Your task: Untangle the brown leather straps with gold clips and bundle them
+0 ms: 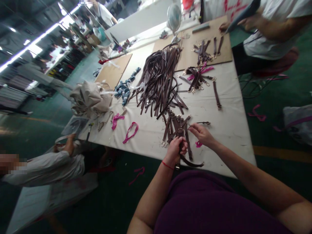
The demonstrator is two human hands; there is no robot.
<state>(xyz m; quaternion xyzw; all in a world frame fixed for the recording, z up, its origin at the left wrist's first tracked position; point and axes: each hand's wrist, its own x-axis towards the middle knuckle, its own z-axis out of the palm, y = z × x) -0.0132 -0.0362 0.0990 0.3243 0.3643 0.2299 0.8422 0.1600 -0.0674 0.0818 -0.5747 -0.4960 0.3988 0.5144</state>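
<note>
Two hands work over the cloth-covered table (pixel 226 152): the left hand (pixel 177 151) closes around a brown leather strap (pixel 191 164), light and flexible and best held near its buckle, while the right hand (pixel 201 135) seems to pinch a thin strip (pixel 203 123) just beside it.

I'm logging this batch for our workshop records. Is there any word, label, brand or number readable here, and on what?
None can be read. The red print on the co-worker's white shirt is cut off and too blurred to read. The strap in the left hand shows no legible mark.
</note>
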